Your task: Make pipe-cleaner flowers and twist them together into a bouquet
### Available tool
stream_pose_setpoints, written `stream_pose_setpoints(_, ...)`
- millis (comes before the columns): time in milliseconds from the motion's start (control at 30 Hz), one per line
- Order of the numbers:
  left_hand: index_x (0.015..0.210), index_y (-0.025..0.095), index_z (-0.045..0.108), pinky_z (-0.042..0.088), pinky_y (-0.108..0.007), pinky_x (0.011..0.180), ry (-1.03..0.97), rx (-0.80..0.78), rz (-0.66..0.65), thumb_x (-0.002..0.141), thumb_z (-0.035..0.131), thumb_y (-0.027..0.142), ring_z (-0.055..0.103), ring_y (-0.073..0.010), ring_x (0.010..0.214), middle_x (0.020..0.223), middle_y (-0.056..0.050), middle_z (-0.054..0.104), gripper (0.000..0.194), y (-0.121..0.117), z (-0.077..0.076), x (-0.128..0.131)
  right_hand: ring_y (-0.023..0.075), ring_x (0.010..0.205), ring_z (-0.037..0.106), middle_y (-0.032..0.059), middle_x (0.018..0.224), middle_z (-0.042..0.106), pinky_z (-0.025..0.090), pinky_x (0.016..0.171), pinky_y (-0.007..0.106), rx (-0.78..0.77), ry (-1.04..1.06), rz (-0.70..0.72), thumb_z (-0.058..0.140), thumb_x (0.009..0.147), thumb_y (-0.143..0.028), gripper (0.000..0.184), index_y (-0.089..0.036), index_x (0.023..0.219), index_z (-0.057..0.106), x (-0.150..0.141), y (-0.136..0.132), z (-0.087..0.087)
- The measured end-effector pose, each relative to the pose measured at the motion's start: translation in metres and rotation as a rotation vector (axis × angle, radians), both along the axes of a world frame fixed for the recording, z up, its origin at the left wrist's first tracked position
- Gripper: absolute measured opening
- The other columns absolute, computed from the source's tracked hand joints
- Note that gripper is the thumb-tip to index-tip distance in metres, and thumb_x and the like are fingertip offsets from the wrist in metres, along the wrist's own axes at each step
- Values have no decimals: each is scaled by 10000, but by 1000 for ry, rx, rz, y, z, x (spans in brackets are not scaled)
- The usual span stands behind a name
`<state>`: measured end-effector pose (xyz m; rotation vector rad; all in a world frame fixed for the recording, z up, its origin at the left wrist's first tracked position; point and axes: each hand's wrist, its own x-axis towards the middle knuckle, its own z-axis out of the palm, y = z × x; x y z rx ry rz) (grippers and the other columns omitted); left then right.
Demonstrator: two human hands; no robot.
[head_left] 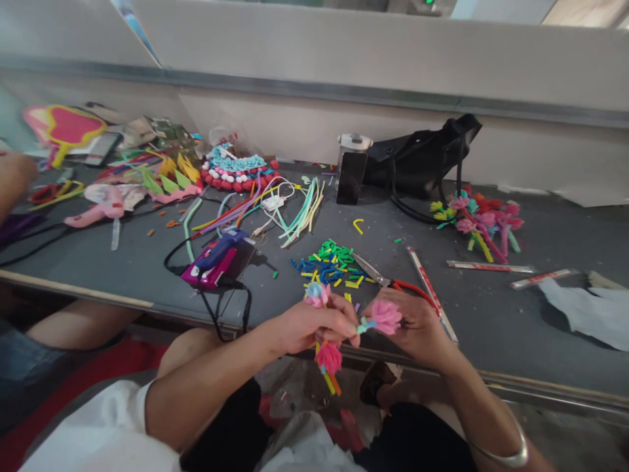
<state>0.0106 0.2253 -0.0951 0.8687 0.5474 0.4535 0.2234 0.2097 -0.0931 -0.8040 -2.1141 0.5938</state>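
Over the table's front edge, my left hand (314,322) is closed round a small bunch of fuzzy-stem flowers. A blue-and-pink flower (317,294) sticks out above its fingers. Below hangs a deep pink flower (328,356) with yellow and orange stem ends. Another pink flower (386,317), on a mint-green and blue stem, points right from the left fingertips. My right hand (417,326) is curled at this flower, its fingertips partly hidden behind the petals. Just beyond the hands lie scissors (376,270) with red handles and a pile of short green, blue and yellow pieces (329,259).
A purple glue gun (221,252) rests on a magenta box, its cable looping to the table edge. Fuzzy stems (304,213), a phone (350,178) against a cup, a black bag (422,160) and finished flowers (484,216) stand behind. Another person's hand (14,177) shows at left.
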Motion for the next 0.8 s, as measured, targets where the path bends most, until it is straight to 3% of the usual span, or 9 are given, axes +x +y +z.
stream_pose_setpoints(167,585,134,662,192,-222,416,102,78,-244,591,705,237,325,-50,425,577,-10,641,112,-2,8,0,140,690,608,30,736,681,468,630,261,-90,-7,69,654,891,-217,69,-178,859,702,2,1,1)
stream_pose_setpoints(367,583,158,678,324,-230,506,252,208,-413,625,700,239,450,-93,511,565,9,610,94,-4,11,0,142,753,638,27,786,714,497,728,290,-38,-52,174,675,881,-232,62,-182,899,706,3,3,-4)
stream_pose_setpoints(567,558,157,656,362,-235,541,342,251,-323,600,691,209,463,-102,526,519,35,560,75,-8,2,4,144,753,651,31,793,718,509,732,303,36,-78,171,666,886,-211,60,-186,926,704,4,3,-3)
stream_pose_setpoints(800,506,142,587,231,-218,445,427,240,-78,573,651,155,350,-73,484,470,56,450,94,-5,4,6,163,721,670,25,772,731,533,747,333,109,-3,23,680,858,-170,82,-208,924,712,9,-2,6)
